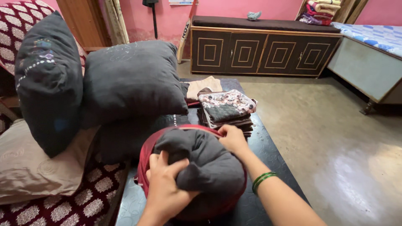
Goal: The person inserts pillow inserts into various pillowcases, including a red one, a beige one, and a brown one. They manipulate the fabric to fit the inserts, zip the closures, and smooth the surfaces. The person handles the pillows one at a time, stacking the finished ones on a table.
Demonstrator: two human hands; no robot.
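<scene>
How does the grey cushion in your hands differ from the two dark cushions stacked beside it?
The grey cushion is crumpled and partly wrapped in a red cover, gripped by the left hand and right hand. The stacked cushions are plump, square, untouched and show no red cover. The nearer stacked cushion looks the same dark grey fabric.

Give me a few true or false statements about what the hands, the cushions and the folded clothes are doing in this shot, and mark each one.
1. Both hands are on a dark grey cushion that sits inside a red cover. True: the left hand and right hand both grip it.
2. The right wrist is bare. False: it wears green bangles.
3. A stack of folded clothes lies beyond the hands. True.
4. The two dark pillows lie on the floor. False: they are propped up at the left, above a beige pillow.
5. The cabinet doors stand open. False: they are closed.
</scene>
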